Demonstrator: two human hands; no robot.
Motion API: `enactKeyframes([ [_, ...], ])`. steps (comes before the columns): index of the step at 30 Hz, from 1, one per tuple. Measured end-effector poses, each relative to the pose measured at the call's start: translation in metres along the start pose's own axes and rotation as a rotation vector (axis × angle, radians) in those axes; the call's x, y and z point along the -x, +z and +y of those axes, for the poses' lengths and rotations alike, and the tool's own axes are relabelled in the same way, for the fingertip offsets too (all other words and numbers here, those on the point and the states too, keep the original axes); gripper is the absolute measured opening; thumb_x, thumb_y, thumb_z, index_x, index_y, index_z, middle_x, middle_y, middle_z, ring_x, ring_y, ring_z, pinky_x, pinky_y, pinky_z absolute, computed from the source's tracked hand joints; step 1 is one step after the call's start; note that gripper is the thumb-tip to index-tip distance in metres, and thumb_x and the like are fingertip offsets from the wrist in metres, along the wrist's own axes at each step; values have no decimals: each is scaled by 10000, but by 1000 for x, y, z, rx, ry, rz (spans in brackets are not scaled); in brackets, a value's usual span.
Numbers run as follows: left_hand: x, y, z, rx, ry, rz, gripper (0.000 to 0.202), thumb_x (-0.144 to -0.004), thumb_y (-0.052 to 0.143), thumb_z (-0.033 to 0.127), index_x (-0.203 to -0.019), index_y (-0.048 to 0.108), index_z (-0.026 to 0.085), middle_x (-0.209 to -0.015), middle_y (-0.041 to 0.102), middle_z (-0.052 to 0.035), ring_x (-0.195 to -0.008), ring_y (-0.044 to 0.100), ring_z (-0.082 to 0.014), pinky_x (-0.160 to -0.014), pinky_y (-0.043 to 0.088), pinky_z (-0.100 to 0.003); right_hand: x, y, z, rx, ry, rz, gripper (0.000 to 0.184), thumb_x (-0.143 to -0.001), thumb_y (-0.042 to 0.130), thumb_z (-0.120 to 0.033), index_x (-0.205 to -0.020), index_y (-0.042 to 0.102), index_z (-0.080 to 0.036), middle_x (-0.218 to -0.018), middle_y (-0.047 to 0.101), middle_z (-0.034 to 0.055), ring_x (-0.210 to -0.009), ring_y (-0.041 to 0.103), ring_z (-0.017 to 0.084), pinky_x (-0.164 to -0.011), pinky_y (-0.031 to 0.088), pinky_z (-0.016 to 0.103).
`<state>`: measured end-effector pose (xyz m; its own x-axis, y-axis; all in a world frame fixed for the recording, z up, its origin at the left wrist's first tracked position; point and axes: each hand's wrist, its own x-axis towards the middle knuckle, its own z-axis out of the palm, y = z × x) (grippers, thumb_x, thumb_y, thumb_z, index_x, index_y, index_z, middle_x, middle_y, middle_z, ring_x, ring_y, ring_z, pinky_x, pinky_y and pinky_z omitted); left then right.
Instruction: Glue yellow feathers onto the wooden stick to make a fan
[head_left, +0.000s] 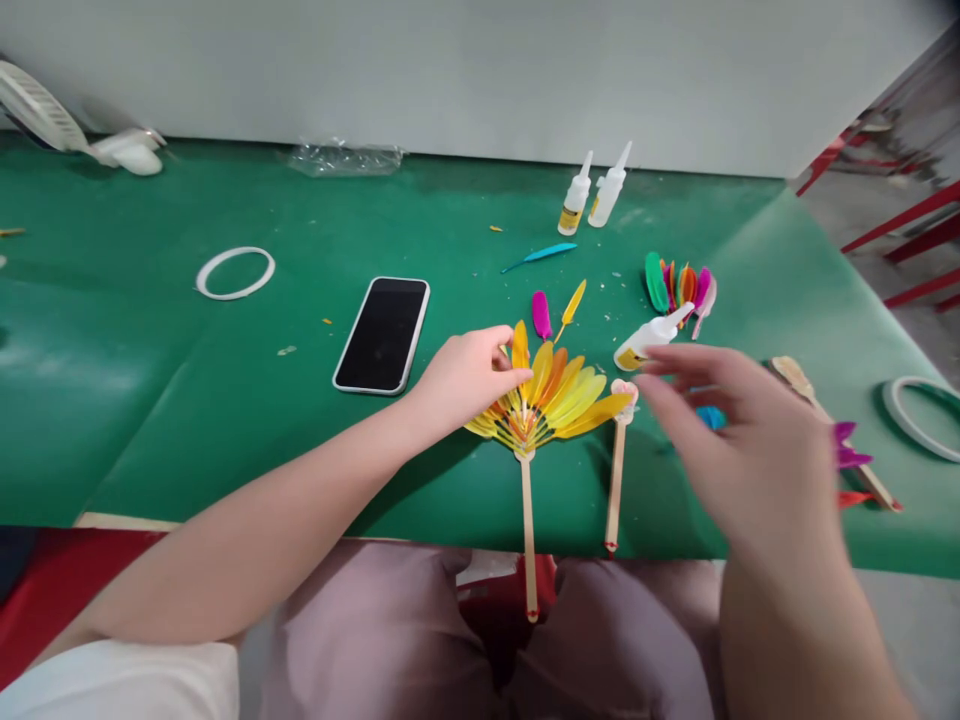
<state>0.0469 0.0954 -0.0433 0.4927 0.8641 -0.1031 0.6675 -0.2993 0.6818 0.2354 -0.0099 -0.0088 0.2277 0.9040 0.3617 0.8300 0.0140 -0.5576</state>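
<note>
A fan of yellow and orange feathers (559, 395) on a wooden stick lies on the green table cover (225, 420). My left hand (465, 378) rests on the fan's left side, fingers closed in a pinch on a yellow feather. My right hand (739, 445) hovers to the right, blurred, fingers spread, holding nothing that I can see. Its fingertips are near a small lying glue bottle (649, 340) and a second wooden stick (617, 470) with a pale knob on top.
A black phone (382, 333) lies left of the fan. Two upright glue bottles (592, 195), loose coloured feathers (679, 285), a teal feather (544, 254), white rings (235, 272) (919, 415) and another stick with feathers (847, 450) lie around. A white fan (67, 130) sits far left.
</note>
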Motion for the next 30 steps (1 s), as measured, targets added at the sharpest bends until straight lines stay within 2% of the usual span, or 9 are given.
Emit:
enactKeyframes([
  [2,0,-1,-1,-69,41,19,204,-726,581,371,-740,528,174,-713,620,6,-628,545,-143,-556,344,-244,-10,20,-13,-3,-196,-170,167,-817,534,-265,-945,626,-209,-836,649,13,-677,558,116,-622,446,254],
  [5,-2,-1,-5,-207,96,64,235,-721,583,399,-717,538,169,-738,593,-17,-714,523,-175,-619,367,-274,-23,50,-17,65,-437,-377,158,-831,492,-182,-845,648,-163,-810,639,47,-768,532,154,-690,429,284],
  [7,-4,-1,-8,-276,104,94,274,-713,590,437,-735,560,166,-802,587,-42,-796,513,-208,-688,387,-314,-23,62,-12,92,-520,-411,181,-821,482,-129,-808,660,-162,-793,634,53,-759,506,159,-665,417,279],
  [10,-7,1,-12,-284,104,99,329,-695,611,472,-832,595,172,-973,574,-67,-934,490,-249,-801,391,-375,-14,66,-5,80,-592,-401,215,-799,478,-78,-828,671,-169,-837,642,53,-774,486,163,-670,415,282],
  [13,-8,3,-16,-250,113,74,348,-673,641,467,-871,604,183,-1055,555,-64,-997,475,-254,-858,384,-390,0,62,-4,95,-607,-376,226,-810,462,-92,-847,673,-163,-877,650,60,-828,490,181,-725,419,320],
  [17,-7,5,-17,-236,132,56,326,-664,656,450,-843,603,183,-1023,560,-52,-978,486,-241,-861,391,-383,26,56,-10,133,-582,-305,207,-828,489,-173,-952,656,-163,-911,652,57,-867,499,193,-752,415,344],
  [21,-5,6,-16,-234,100,57,332,-670,652,437,-880,612,184,-998,566,-52,-974,485,-242,-857,393,-387,49,53,-14,155,-581,-313,249,-822,535,-278,-1014,632,-152,-967,642,56,-875,502,203,-735,414,347],
  [26,-2,7,-14,-224,98,69,229,-708,624,407,-767,637,186,-964,571,-38,-951,489,-222,-859,381,-379,56,57,-11,163,-541,-345,232,-829,532,-285,-1007,626,-170,-945,640,35,-840,509,179,-741,415,337],
  [30,-1,7,-15,-236,86,46,217,-720,610,399,-735,635,184,-926,585,-30,-915,495,-214,-826,386,-370,52,59,-10,185,-518,-349,289,-824,537,-306,-1076,596,-178,-996,633,47,-864,511,188,-773,412,351],
])
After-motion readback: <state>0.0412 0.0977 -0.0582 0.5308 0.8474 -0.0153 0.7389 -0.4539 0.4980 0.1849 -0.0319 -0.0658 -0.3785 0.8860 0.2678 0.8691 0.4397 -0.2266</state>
